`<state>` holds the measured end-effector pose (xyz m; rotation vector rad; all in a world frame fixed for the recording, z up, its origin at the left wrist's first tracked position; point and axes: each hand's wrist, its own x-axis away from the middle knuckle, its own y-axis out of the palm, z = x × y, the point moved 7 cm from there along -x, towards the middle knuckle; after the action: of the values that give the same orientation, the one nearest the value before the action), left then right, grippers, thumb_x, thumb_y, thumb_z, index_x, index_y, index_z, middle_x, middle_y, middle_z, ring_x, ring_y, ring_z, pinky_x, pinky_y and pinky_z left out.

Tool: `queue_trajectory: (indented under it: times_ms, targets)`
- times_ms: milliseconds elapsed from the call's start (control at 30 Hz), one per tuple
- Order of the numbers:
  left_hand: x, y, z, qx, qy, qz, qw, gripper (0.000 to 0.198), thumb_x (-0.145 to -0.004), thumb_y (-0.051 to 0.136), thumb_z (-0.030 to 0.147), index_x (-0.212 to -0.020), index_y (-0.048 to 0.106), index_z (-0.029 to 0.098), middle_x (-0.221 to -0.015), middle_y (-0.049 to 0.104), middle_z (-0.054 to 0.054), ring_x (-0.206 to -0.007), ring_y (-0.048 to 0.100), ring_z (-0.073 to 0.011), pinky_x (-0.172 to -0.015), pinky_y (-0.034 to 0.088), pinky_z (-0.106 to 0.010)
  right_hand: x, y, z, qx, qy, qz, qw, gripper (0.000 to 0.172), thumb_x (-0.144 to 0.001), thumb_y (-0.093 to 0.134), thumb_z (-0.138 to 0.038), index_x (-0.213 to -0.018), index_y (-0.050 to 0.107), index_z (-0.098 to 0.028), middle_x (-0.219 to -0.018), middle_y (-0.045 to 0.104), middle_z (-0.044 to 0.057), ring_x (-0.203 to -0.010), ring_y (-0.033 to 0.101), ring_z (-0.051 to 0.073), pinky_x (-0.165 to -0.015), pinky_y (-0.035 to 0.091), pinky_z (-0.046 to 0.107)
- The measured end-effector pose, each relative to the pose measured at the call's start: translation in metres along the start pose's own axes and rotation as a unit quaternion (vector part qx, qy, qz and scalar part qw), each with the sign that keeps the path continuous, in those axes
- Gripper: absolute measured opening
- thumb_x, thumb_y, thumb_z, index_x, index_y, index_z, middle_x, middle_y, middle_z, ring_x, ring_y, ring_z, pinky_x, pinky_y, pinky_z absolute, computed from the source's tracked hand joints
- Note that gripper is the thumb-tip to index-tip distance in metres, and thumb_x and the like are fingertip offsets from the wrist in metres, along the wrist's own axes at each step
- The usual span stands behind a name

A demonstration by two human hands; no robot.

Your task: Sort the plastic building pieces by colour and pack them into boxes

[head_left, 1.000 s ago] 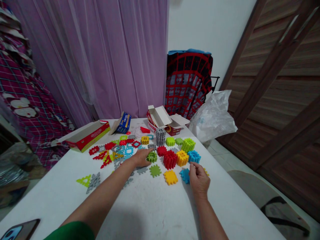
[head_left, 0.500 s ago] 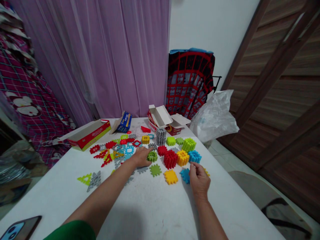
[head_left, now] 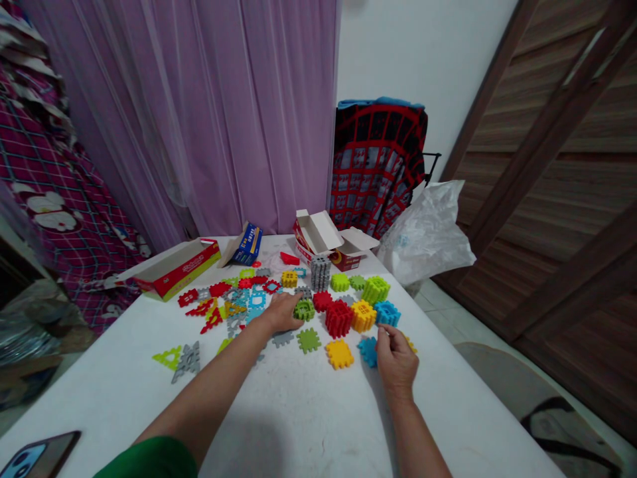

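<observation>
My left hand (head_left: 284,313) reaches over the middle of the white table, thumb and fingers around a small stack of dark green notched building tiles (head_left: 304,309). Just in front lies a single green tile (head_left: 309,340). To the right, my right hand (head_left: 398,358) is closed with its fingertips pinched; whatever they may hold is hidden. A flat blue tile (head_left: 367,351) lies beside it, partly covered. Stacks of red tiles (head_left: 339,318), yellow tiles (head_left: 363,315) and blue tiles (head_left: 387,313) stand just beyond. A yellow tile (head_left: 340,354) lies flat between my hands.
A tall grey tile stack (head_left: 320,273) stands farther back. Loose mixed pieces (head_left: 236,307) spread left of it. Opened boxes, red (head_left: 186,269), blue (head_left: 247,244) and red-white (head_left: 318,236), line the far side. A phone (head_left: 37,458) lies near left; a plastic bag (head_left: 428,232) hangs right.
My left hand and the dark green stack have shifted very slightly to the right. My right hand stays nearly where it was, still pinched.
</observation>
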<state>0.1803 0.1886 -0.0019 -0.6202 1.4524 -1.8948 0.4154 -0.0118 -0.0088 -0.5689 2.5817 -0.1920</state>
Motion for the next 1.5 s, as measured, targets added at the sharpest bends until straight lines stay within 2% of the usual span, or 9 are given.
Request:
queue_trajectory:
  times_ms: [300, 500, 600, 667, 800, 900, 1067, 1267, 1500]
  targets:
    - [0.01, -0.007, -0.003, 0.011, 0.011, 0.016, 1.0, 0.083, -0.065, 0.077, 0.042, -0.14, 0.047, 0.025, -0.137, 0.06, -0.012, -0.128, 0.052, -0.0334, -0.109, 0.036, -0.047, 0.0, -0.001, -0.005, -0.012, 0.008, -0.006, 1.0, 0.046, -0.079, 0.054, -0.056, -0.083, 0.075, -0.014, -0.054, 0.06, 0.001, -0.05, 0.054, 0.016, -0.054, 0.044, 0.029]
    - [0.048, -0.019, -0.004, 0.01, -0.025, 0.089, 0.996, 0.032, -0.085, 0.053, 0.024, -0.115, 0.065, 0.024, -0.118, 0.067, -0.009, -0.117, 0.056, -0.0267, -0.104, 0.039, -0.045, 0.001, -0.001, -0.006, -0.018, 0.01, -0.007, 1.0, 0.047, -0.08, 0.055, -0.057, -0.085, 0.075, -0.015, -0.054, 0.059, 0.0, -0.049, 0.052, 0.015, -0.053, 0.043, 0.029]
    - [0.062, -0.017, -0.005, 0.008, -0.049, 0.11, 0.993, 0.034, -0.086, 0.047, 0.017, -0.114, 0.065, 0.024, -0.115, 0.067, -0.009, -0.114, 0.056, -0.0262, -0.102, 0.04, -0.045, 0.002, -0.001, -0.006, -0.02, 0.004, -0.005, 1.0, 0.048, -0.08, 0.055, -0.059, -0.084, 0.075, -0.014, -0.054, 0.059, 0.0, -0.049, 0.052, 0.015, -0.054, 0.043, 0.029]
    - [0.065, -0.014, -0.005, 0.01, -0.066, 0.113, 0.991, 0.036, -0.087, 0.05, 0.022, -0.12, 0.062, 0.024, -0.118, 0.067, -0.01, -0.116, 0.056, -0.0272, -0.102, 0.04, -0.045, 0.002, 0.0, -0.007, -0.02, 0.0, -0.005, 1.0, 0.05, -0.08, 0.055, -0.06, -0.084, 0.075, -0.014, -0.053, 0.058, 0.0, -0.048, 0.051, 0.015, -0.052, 0.042, 0.028]
    - [0.058, -0.008, -0.002, 0.014, -0.096, 0.109, 0.989, 0.063, -0.083, 0.063, 0.044, -0.139, 0.046, 0.021, -0.137, 0.058, -0.013, -0.129, 0.049, -0.0324, -0.108, 0.036, -0.048, 0.003, -0.001, -0.008, -0.013, -0.005, 0.003, 1.0, 0.051, -0.08, 0.055, -0.061, -0.083, 0.075, -0.014, -0.052, 0.057, 0.0, -0.047, 0.051, 0.014, -0.051, 0.041, 0.028]
    - [0.047, -0.006, 0.005, 0.013, -0.103, 0.091, 0.99, 0.078, -0.078, 0.067, 0.05, -0.144, 0.039, 0.02, -0.147, 0.05, -0.015, -0.136, 0.044, -0.0341, -0.111, 0.033, -0.048, 0.003, 0.0, -0.007, -0.014, -0.006, -0.004, 1.0, 0.049, -0.081, 0.054, -0.06, -0.083, 0.074, -0.014, -0.053, 0.058, 0.0, -0.048, 0.052, 0.015, -0.053, 0.043, 0.028]
    - [0.03, -0.009, 0.008, -0.001, -0.096, 0.051, 0.994, 0.075, -0.078, 0.067, 0.048, -0.142, 0.043, 0.018, -0.14, 0.057, -0.018, -0.131, 0.051, -0.0354, -0.11, 0.034, -0.05, 0.002, 0.001, -0.003, -0.016, 0.007, -0.01, 1.0, 0.049, -0.082, 0.053, -0.059, -0.084, 0.074, -0.014, -0.054, 0.059, 0.0, -0.048, 0.052, 0.014, -0.052, 0.043, 0.028]
    - [0.02, -0.015, 0.004, -0.014, -0.059, 0.012, 0.998, 0.063, -0.08, 0.064, 0.044, -0.137, 0.052, 0.023, -0.139, 0.061, -0.011, -0.13, 0.054, -0.0304, -0.112, 0.034, -0.046, -0.001, 0.001, -0.005, -0.017, -0.004, -0.007, 1.0, 0.051, -0.082, 0.052, -0.059, -0.082, 0.074, -0.014, -0.053, 0.059, 0.0, -0.049, 0.054, 0.015, -0.053, 0.044, 0.028]
    - [0.017, -0.016, 0.002, -0.019, -0.051, -0.002, 0.999, 0.063, -0.078, 0.065, 0.04, -0.138, 0.053, 0.025, -0.136, 0.063, -0.009, -0.127, 0.057, -0.0291, -0.111, 0.037, -0.045, -0.001, 0.001, -0.003, -0.001, -0.005, -0.003, 1.0, 0.052, -0.081, 0.052, -0.061, -0.083, 0.075, -0.013, -0.052, 0.059, 0.0, -0.049, 0.054, 0.016, -0.054, 0.044, 0.029]
